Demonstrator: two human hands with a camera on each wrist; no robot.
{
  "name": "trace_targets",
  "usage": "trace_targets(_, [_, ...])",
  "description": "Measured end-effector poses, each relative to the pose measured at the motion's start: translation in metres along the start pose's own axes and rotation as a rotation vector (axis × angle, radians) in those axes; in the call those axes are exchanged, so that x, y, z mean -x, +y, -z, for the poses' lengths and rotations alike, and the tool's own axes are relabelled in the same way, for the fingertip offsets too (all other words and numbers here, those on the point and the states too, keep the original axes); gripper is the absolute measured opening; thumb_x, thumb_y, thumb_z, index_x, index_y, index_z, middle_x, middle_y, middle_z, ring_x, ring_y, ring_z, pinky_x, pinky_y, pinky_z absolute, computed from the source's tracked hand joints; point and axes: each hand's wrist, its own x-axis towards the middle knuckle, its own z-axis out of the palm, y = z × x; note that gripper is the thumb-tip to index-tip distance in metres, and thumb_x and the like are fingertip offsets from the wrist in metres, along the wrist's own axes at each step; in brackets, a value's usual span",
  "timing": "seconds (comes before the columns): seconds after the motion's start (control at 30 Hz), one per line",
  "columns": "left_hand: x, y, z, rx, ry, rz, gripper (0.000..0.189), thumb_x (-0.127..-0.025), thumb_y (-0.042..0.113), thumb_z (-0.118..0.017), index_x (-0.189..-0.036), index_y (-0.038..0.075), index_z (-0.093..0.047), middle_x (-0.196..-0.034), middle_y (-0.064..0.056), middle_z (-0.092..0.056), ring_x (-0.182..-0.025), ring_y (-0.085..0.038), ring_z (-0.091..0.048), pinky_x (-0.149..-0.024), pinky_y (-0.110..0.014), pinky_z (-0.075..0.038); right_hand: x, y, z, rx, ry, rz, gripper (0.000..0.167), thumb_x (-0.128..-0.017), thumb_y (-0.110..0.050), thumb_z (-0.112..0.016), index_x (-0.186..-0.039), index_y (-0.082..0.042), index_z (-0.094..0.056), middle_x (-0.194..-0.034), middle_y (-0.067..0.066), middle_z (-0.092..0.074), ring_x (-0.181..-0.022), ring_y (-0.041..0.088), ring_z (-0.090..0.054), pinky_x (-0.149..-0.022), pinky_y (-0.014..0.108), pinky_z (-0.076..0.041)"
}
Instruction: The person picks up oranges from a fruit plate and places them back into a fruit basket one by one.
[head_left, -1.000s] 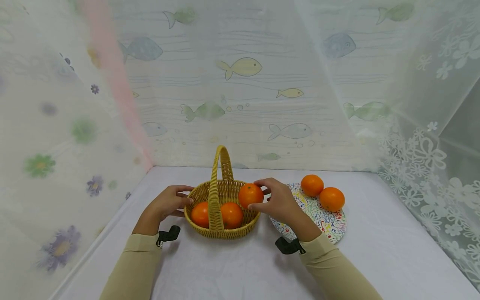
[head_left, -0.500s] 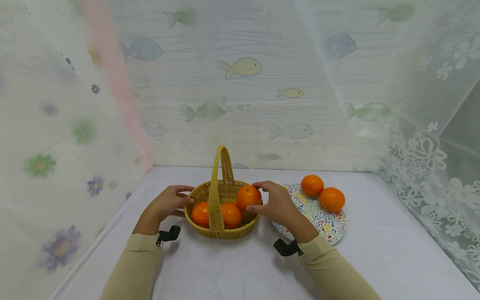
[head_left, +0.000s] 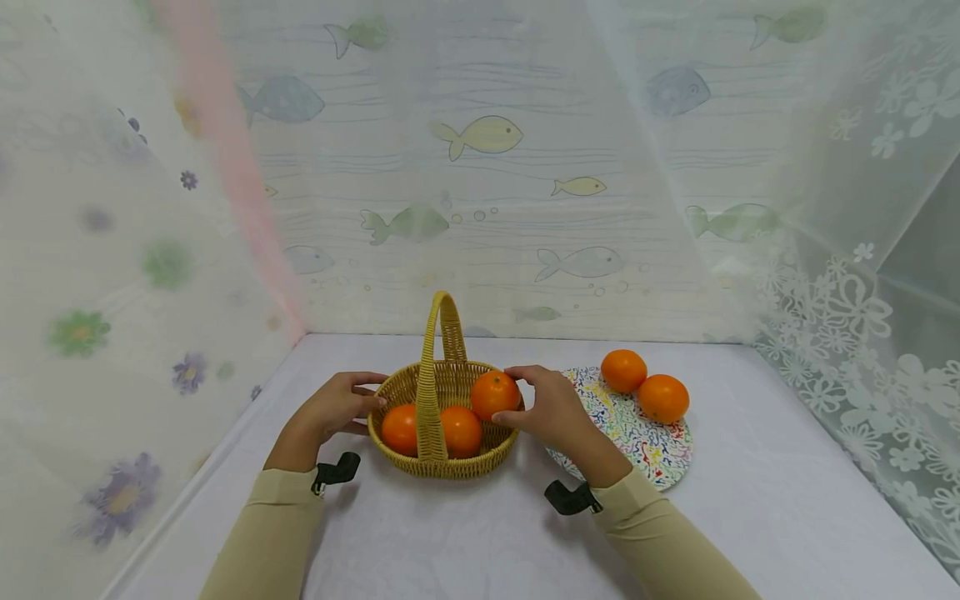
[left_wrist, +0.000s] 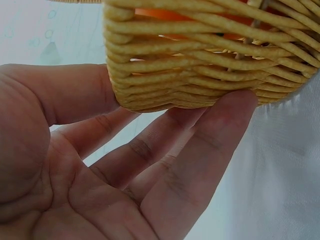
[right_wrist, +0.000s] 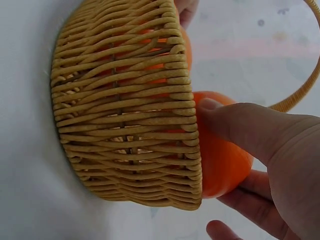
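In the head view, the yellow basket [head_left: 468, 468] is seen on the white cloth [head_left: 465, 542], with cloth along its front and a strip of it between the back rim and the fish curtain [head_left: 495, 242]. The basket's left edge is gripped by the left hand [head_left: 335, 407], its fingers spread. A round held fruit [head_left: 495, 395] is pinched by the right hand [head_left: 553, 410] just inside the right rim. Lower in the basket, a left fruit [head_left: 400, 430] and a middle fruit [head_left: 461, 432] are split in sight by the handle [head_left: 427, 383]. On the right, part of the spotted plate [head_left: 645, 454] is hidden by the right arm, and two plate fruits [head_left: 663, 399] are set near its far edge. In the left wrist view, a gap is shown between palm and basket; one fingertip is pressed on the outside wall, and the thumb tip is hidden behind the edge. In the right wrist view, the thumb is seen on the held fruit, with fingers behind and one fingertip apart. The fruit's bottom is hidden by the wall, so what is touched there cannot be told.
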Motion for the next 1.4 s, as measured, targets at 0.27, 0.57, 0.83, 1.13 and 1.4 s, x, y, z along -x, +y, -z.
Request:
trace_targets(0.27, [-0.001,0.0,0.0,-0.017,0.007,0.004,0.058,-0.1,0.015,-0.068,-0.153,0.007,-0.048,-0.143,-0.028,-0.056,-0.116,-0.037,-0.068,-0.084,-0.047,-0.065,0.0,0.003,-0.005,0.003,0.023,-0.001,0.068,-0.078,-0.04,-0.092,-0.136,-0.017,-0.067,-0.137,0.002,-0.068,-0.133,0.031,-0.059,-0.111,0.055,-0.049])
trace_targets(0.57, [-0.004,-0.003,0.001,0.002,0.015,0.01,0.056,-0.099,0.013,-0.068,-0.152,0.008,-0.05,-0.142,-0.026,-0.058,-0.114,-0.035,-0.069,-0.084,-0.046,-0.065,-0.001,0.007,-0.014,0.011,0.011,-0.019,0.063,-0.08,-0.036,-0.091,-0.135,-0.013,-0.069,-0.136,0.005,-0.069,-0.133,0.029,-0.059,-0.113,0.051,-0.048])
trace_targets(0.83, [-0.001,-0.001,0.0,0.004,0.008,0.002,0.057,-0.099,0.013,-0.068,-0.152,0.007,-0.049,-0.142,-0.027,-0.057,-0.115,-0.035,-0.069,-0.084,-0.047,-0.064,-0.001,0.006,-0.015,0.023,0.0,-0.062,0.046,-0.088,-0.027,-0.085,-0.131,-0.015,-0.072,-0.133,0.003,-0.071,-0.132,0.029,-0.06,-0.114,0.05,-0.048])
trace_targets(1.13, [0.0,0.001,0.0,0.0,0.007,0.007,0.057,-0.1,0.013,-0.068,-0.153,0.006,-0.049,-0.143,-0.028,-0.056,-0.115,-0.036,-0.068,-0.084,-0.047,-0.065,-0.002,0.007,-0.013,0.01,-0.003,-0.071,0.043,-0.088,-0.027,-0.084,-0.128,-0.017,-0.073,-0.134,0.003,-0.07,-0.132,0.029,-0.06,-0.113,0.051,-0.049])
trace_targets(1.4, [-0.002,-0.001,0.0,0.0,0.01,0.013,0.057,-0.099,0.014,-0.069,-0.152,0.007,-0.049,-0.143,-0.028,-0.056,-0.116,-0.036,-0.068,-0.084,-0.047,-0.064,-0.003,0.008,-0.007,0.004,0.018,-0.077,0.04,-0.088,-0.026,-0.084,-0.125,-0.019,-0.073,-0.131,0.006,-0.07,-0.123,0.03,-0.064,-0.104,0.052,-0.055])
